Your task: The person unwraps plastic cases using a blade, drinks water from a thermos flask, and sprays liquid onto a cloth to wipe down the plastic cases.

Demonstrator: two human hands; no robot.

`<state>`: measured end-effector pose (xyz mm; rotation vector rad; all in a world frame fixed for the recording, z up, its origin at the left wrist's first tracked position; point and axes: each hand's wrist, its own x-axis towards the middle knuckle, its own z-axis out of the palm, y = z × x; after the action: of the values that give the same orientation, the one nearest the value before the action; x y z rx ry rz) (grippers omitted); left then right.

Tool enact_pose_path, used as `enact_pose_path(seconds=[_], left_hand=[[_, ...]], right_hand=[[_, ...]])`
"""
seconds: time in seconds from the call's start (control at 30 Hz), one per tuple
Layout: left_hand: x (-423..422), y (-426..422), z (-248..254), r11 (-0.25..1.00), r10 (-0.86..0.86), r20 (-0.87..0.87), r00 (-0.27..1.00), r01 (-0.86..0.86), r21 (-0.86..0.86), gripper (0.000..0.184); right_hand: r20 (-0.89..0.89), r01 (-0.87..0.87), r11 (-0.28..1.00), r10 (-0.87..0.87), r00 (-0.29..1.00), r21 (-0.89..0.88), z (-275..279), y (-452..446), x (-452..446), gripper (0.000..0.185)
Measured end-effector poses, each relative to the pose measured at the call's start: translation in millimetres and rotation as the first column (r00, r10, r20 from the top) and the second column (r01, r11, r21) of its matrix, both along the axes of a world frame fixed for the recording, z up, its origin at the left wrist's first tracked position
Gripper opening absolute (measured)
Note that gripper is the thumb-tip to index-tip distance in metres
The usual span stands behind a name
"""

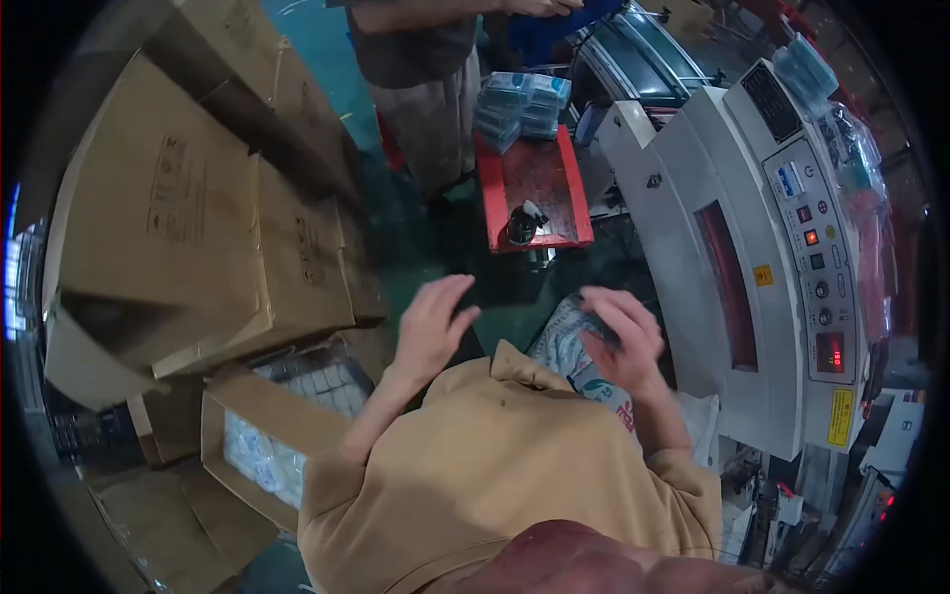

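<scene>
Both of my hands are raised in front of my tan shirt, apart from each other. My left hand holds nothing; its fingers are stretched out and the thumb stands away from them. Fingers apart and bent a little, my right hand is also bare. Below and behind the right hand lies a printed white plastic sack, partly covered by the hand and my shirt. To the lower left of my left hand stands an open cardboard box with clear-wrapped packs inside.
Large cardboard cartons are stacked at left. A white machine with a lit control panel stands at right. Ahead, a red-edged table bears wrapped blue packs and a dark container. Another person stands beside it.
</scene>
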<state>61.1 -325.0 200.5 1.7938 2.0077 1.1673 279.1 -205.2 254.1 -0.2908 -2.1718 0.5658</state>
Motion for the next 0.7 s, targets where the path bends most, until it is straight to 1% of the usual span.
enact_pose_path(seconds=[0.03, 0.07, 0.1, 0.13, 0.17, 0.2, 0.23, 0.27, 0.3, 0.33, 0.37, 0.4, 0.43, 0.47, 0.5, 0.53, 0.57, 0.6, 0.63, 0.67, 0.7], left_hand=[[-9.0, 12.1, -42.0, 0.937, -0.244, -0.125, 0.962, 0.201, -0.285, 0.044], [-10.6, 18.2, -95.9, 0.681, -0.537, -0.217, 0.815, 0.268, -0.681, 0.051], [-13.4, 22.3, -128.1, 0.601, -0.457, 0.119, 0.882, 0.405, -0.689, 0.050], [-23.6, 30.0, -142.0, 0.532, -0.310, 0.437, 0.844, 0.535, -0.657, 0.049], [-59.1, 57.0, -122.0, 0.545, -0.669, 0.281, 0.688, 0.711, -0.444, 0.039], [-80.8, 83.3, -89.1, 0.504, -0.680, 0.314, 0.663, 0.733, -0.456, 0.039], [-97.9, 110.6, -52.4, 0.400, -0.632, 0.514, 0.580, 0.812, -0.425, 0.033], [-110.7, 135.7, -36.3, 0.306, -0.549, 0.684, 0.481, 0.877, -0.371, 0.029], [-118.4, 150.2, -44.3, 0.355, -0.458, 0.716, 0.527, 0.847, -0.397, 0.023], [-124.6, 165.7, -54.8, 0.332, -0.321, 0.812, 0.488, 0.860, -0.386, 0.023], [-128.8, 183.7, -63.2, 0.316, -0.172, 0.879, 0.444, 0.870, -0.378, 0.023], [-130.7, 201.8, -58.6, 0.436, -0.265, 0.752, 0.604, 0.770, -0.465, 0.022], [-132.4, 213.2, -66.9, 0.555, -0.324, 0.665, 0.673, 0.704, -0.443, 0.022], [-133.2, 220.9, -79.0, 0.665, -0.365, 0.566, 0.740, 0.632, -0.398, 0.023], [-131.6, 226.8, -91.9, 0.723, -0.288, 0.646, 0.707, 0.603, -0.337, 0.022], [-134.6, 232.0, -97.1, 0.714, -0.284, 0.645, 0.709, 0.606, -0.351, 0.022], [-138.8, 235.2, -101.5, 0.651, -0.183, 0.706, 0.684, 0.622, -0.435, 0.022], [-141.0, 236.6, -105.0, 0.576, -0.068, 0.748, 0.660, 0.639, -0.511, 0.022], [-141.8, 238.4, -104.6, 0.566, -0.053, 0.740, 0.670, 0.631, -0.531, 0.022], [-141.8, 244.6, -102.0, 0.443, -0.010, 0.667, 0.745, 0.601, -0.665, 0.022], [-140.7, 249.1, -101.3, 0.310, 0.017, 0.583, 0.812, 0.550, -0.776, 0.021]], right_hand=[[0.254, 0.158, 0.978, -0.120, 0.960, -0.138, -43.6, 13.5, -10.0, 0.051], [0.397, 0.279, 0.932, -0.172, 0.902, -0.231, -91.5, 20.7, -9.7, 0.054], [0.532, 0.403, 0.860, -0.193, 0.824, -0.312, -132.8, 22.0, -7.3, 0.057], [0.582, 0.501, 0.794, -0.238, 0.778, -0.345, -159.9, 23.3, -9.8, 0.059], [0.639, 0.593, 0.714, -0.267, 0.721, -0.372, -178.6, 21.4, -12.8, 0.061], [0.654, 0.629, 0.615, -0.231, 0.720, -0.476, -190.4, 25.3, -20.4, 0.066], [0.667, 0.652, 0.580, -0.235, 0.707, -0.488, -202.0, 28.9, -31.0, 0.066], [0.623, 0.671, 0.461, -0.279, 0.731, -0.581, -215.5, 39.0, -42.2, 0.067], [0.580, 0.666, 0.334, -0.329, 0.745, -0.667, -231.8, 47.9, -52.2, 0.068], [0.605, 0.669, 0.106, -0.343, 0.719, -0.736, -253.5, 59.4, -61.3, 0.077], [0.614, 0.671, 0.070, -0.345, 0.710, -0.738, -276.4, 64.0, -70.9, 0.077], [0.605, 0.670, 0.011, -0.421, 0.676, -0.742, -298.8, 66.9, -82.7, 0.086], [0.593, 0.663, -0.044, -0.494, 0.635, -0.747, -312.4, 70.5, -95.7, 0.095], [0.599, 0.658, -0.071, -0.495, 0.629, -0.749, -324.5, 70.6, -106.4, 0.095], [0.574, 0.648, -0.055, -0.525, 0.628, -0.760, -333.0, 71.3, -118.4, 0.099], [0.545, 0.638, -0.031, -0.552, 0.631, -0.769, -330.8, 78.0, -133.3, 0.103], [0.571, 0.700, -0.008, -0.586, 0.575, -0.714, -327.3, 83.6, -144.9, 0.103], [0.575, 0.694, -0.020, -0.578, 0.580, -0.720, -327.9, 90.7, -152.3, 0.103], [0.528, 0.690, 0.015, -0.632, 0.568, -0.724, -330.5, 96.8, -160.0, 0.102], [0.474, 0.687, 0.056, -0.684, 0.555, -0.725, -331.9, 105.1, -166.5, 0.101], [0.441, 0.681, 0.059, -0.721, 0.535, -0.730, -325.4, 113.9, -171.3, 0.095]])
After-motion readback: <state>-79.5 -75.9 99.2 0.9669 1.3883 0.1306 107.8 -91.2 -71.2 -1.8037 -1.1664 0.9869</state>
